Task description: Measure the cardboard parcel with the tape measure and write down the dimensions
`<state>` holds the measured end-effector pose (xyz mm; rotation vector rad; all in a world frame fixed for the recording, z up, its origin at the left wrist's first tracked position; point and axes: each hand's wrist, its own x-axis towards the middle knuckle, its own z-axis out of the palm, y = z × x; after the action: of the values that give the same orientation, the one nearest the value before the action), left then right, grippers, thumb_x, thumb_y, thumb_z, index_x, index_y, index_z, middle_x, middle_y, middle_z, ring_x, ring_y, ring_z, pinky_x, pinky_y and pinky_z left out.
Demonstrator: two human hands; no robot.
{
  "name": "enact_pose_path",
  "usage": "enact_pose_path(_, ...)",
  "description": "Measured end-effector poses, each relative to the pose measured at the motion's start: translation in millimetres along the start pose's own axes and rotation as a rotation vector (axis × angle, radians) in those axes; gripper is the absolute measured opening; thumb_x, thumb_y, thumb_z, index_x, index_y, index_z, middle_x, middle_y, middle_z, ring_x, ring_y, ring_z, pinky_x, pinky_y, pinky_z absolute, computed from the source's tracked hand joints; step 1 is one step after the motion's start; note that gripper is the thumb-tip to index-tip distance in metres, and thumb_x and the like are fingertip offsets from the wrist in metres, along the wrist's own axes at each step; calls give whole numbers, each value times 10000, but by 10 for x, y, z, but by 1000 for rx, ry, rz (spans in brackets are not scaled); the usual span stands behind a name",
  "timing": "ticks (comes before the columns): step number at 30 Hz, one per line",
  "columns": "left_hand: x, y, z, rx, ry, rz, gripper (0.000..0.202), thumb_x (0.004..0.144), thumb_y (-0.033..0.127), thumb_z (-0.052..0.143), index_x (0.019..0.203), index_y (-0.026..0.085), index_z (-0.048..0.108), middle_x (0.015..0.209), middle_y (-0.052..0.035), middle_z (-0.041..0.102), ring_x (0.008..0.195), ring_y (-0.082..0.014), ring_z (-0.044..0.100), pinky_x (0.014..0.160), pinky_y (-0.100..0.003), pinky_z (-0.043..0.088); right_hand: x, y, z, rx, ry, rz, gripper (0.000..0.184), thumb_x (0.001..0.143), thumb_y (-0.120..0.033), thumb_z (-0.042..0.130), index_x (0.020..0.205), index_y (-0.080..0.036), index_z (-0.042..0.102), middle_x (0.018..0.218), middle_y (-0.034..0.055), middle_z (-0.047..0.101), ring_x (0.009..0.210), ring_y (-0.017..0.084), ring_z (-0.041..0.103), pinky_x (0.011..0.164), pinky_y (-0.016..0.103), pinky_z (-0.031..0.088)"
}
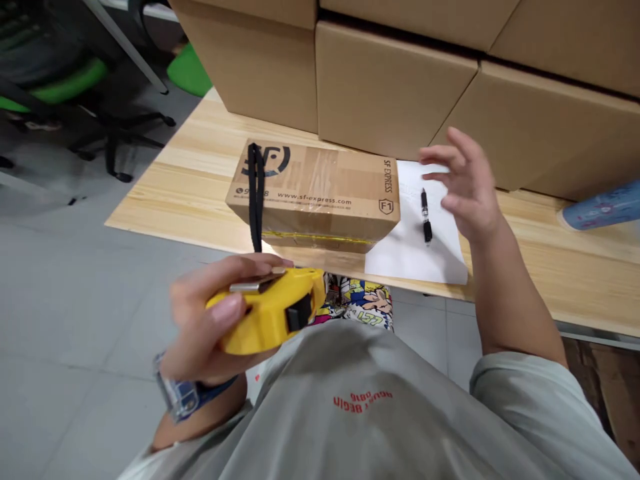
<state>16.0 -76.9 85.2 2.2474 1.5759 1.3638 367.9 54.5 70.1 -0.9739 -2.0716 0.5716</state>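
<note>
In my left hand [215, 320] is a yellow tape measure [273, 317] with a black button and a metal clip; my fingers wrap round it in front of the table edge. Its black wrist strap [256, 200] reaches up across the front of a taped cardboard box [320, 180] printed with SF Express. My right hand [467, 183] hovers over the table with fingers apart and nothing in it. Below that hand a black pen [425, 217] lies on a white sheet of paper [415, 260], which is partly covered by the box.
Large cardboard boxes [385, 87] stand stacked along the back of the wooden table [175, 180]. A blue patterned cylinder [605, 205] lies at the right. Office chairs with green seats [190, 72] stand on the grey tiled floor at the left.
</note>
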Motion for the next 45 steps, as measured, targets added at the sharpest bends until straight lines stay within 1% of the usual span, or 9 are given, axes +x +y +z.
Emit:
enact_pose_path(2,37,-78,56,-56,143,190,473,899,498,625,1343,402,494,965,-10,645,801,-164,707,721,-346,699,77,-258,184,62,-177,13,970,760,-638,773,1566,-410,284,1655,59,365,1519,354,376,1168,524,430)
enact_pose_path(5,95,-114,137,-148,218,332,652,875,285,695,1430,464,404,1044,-16,599,867,-137,688,794,-345,702,229,-346,482,59,-121,124,926,756,-725,760,1533,-395,380,1684,53,298,1541,378,324,1176,530,418)
enact_pose_path(17,217,-199,116,-3,144,307,800,851,211,775,1505,454,382,1122,-43,616,1015,-196,633,829,-370,605,856,14,731,413,-101,197,781,677,-721,798,1260,-283,518,1439,89,546,1386,316,507,1149,466,439)
enact_pose_path(21,233,-248,129,46,122,301,830,847,242,795,1527,452,365,1140,-50,626,1032,-211,633,838,-380,585,1022,-2,751,539,-250,110,1054,493,-736,886,1369,-302,491,1572,75,441,1532,326,341,1214,441,367)
enact_pose_path(25,223,-251,103,84,98,283,850,864,230,773,1545,464,322,1142,-58,611,1035,-216,630,836,-392,593,1210,-38,789,644,-414,124,1096,395,-670,930,1339,-250,565,1509,82,511,1456,328,441,1190,391,402)
enact_pose_path(29,228,-219,56,148,70,225,854,886,192,737,1546,491,286,1176,-61,612,1068,-217,634,850,-385,599,1244,-164,812,539,-328,189,867,483,-597,913,1221,-238,632,1376,62,590,1305,292,546,1057,350,489)
enact_pose_path(33,315,-192,61,151,63,299,818,862,221,776,1534,427,356,1189,-50,652,1075,-211,668,830,-333,598,1125,-336,780,431,-234,398,448,796,-629,685,1008,-238,634,1058,34,637,942,202,597,697,267,482)
enact_pose_path(39,593,-109,263,13,-140,431,528,883,78,647,1358,290,559,1210,-15,729,1096,-144,718,928,-230,607,918,-403,794,422,-239,655,580,922,-808,423,971,-249,574,826,20,567,685,153,534,601,259,432)
enact_pose_path(45,954,-83,478,-44,-418,230,546,835,276,801,1343,254,602,1264,-54,720,1132,-222,713,997,-331,602,780,-114,879,531,-209,841,664,893,-844,399,892,-220,625,748,59,593,578,164,501,484,278,398)
